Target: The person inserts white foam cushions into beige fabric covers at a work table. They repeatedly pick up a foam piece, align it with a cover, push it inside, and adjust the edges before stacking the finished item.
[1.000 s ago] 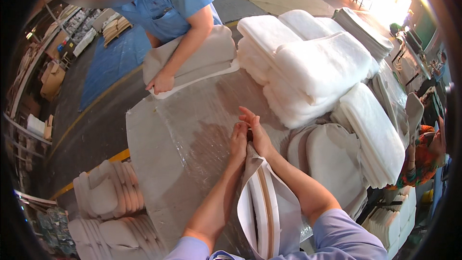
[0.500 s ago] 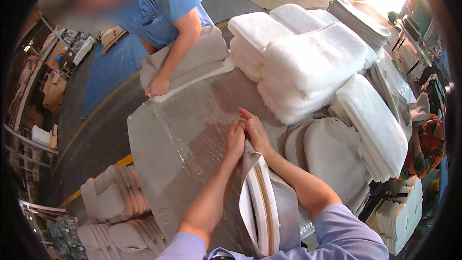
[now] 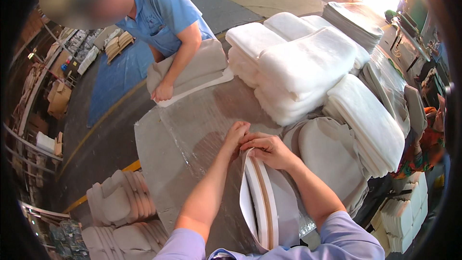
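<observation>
Though adjacent, right hand (image 3: 270, 150) tight on one grey cover (image 3: 288, 202) with one tan strip (image 3: 265, 192), left hand's (image 3: 235, 136) grip unclear.

The person wears a pale lavender short-sleeved shirt. Its left sleeve (image 3: 185, 243), between six and seven o'clock, finishes in a plain hem around the elbow; the right sleeve (image 3: 350, 228), between four and five o'clock, looks wider and is softly creased in shaded folds. At six o'clock a sliver of shirt front (image 3: 233, 255) shows beside a small dark patch, too cropped to identify. Both forearms are bare, tapering toward the uncovered left hand (image 3: 235, 138) and right hand (image 3: 270, 151).
</observation>
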`<state>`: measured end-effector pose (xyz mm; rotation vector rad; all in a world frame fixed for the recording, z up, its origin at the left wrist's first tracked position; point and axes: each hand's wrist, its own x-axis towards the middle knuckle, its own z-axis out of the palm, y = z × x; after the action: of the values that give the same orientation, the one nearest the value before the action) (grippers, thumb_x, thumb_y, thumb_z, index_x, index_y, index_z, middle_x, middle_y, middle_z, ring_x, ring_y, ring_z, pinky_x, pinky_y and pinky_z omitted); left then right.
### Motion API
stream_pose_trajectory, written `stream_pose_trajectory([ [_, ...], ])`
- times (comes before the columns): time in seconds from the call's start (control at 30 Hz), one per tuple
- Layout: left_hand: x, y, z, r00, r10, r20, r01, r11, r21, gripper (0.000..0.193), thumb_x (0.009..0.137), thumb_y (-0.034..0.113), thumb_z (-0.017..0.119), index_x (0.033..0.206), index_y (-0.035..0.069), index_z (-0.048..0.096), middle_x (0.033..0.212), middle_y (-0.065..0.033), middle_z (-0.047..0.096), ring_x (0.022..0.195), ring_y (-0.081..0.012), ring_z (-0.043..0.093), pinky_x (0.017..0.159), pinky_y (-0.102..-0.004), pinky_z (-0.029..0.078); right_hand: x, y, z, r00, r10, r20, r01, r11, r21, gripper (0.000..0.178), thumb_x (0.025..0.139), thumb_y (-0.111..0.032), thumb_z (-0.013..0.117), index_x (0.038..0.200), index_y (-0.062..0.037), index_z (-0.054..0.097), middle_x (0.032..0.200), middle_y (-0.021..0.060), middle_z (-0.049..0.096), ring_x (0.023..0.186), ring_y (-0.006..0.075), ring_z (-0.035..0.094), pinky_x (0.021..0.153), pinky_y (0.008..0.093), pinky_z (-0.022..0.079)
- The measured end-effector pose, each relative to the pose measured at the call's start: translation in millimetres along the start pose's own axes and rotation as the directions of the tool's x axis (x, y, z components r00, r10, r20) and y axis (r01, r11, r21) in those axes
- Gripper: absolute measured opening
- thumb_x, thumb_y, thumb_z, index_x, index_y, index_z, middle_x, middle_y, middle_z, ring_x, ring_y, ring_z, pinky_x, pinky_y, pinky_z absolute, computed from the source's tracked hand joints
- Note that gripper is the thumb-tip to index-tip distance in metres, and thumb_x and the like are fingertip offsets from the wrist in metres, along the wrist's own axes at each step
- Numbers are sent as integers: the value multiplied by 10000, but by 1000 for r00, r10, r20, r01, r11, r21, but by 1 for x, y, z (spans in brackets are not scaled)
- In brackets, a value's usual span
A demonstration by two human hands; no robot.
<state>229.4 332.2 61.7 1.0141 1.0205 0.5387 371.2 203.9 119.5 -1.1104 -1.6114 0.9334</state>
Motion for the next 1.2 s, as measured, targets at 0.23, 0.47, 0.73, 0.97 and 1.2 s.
stream_pose_trajectory([
  [0.23,4,56,-3,963,-28,268,-82,918,389,281,1083,278,599,1242,52,648,712,-25,603,629,-136,564,627,-307,491,0,2,47,974,-30,-227,13,997,-80,136,968,-134,736,1051,-31,766,1113,76,773,1038,263,689,927,392,552],
  [0.47,-4,55,16,965,-30,260,-216,469,856,382,1103,296,529,1400,75,625,963,-145,750,886,-260,729,847,-440,571,-8,10,68,946,-22,-322,48,996,71,89,953,-49,688,1005,8,733,1052,111,745,1035,278,686,937,389,533],
  [0.73,-18,41,4,988,112,104,-152,639,754,413,1078,386,552,1331,76,654,1112,-193,771,1039,-296,742,930,-421,553,-20,16,81,946,-11,-323,41,995,88,86,940,-68,733,990,2,732,1076,105,761,1018,293,701,925,395,538],
  [0.97,-62,-38,-2,958,285,-23,-282,930,-236,634,1141,571,377,1322,26,646,1219,-112,718,1119,-196,659,957,-356,523,-22,18,66,946,-27,-323,48,997,59,191,995,-166,695,1044,7,757,1113,106,777,1050,247,692,949,378,530],
  [1.2,-67,-40,-8,962,270,35,-258,945,-203,673,1167,572,268,1426,47,601,1419,-92,624,1334,-208,559,1161,-355,408,2,28,14,958,178,-226,6,774,633,638,1124,-573,449,1268,-16,725,1196,76,737,999,161,616,921,323,478],
])
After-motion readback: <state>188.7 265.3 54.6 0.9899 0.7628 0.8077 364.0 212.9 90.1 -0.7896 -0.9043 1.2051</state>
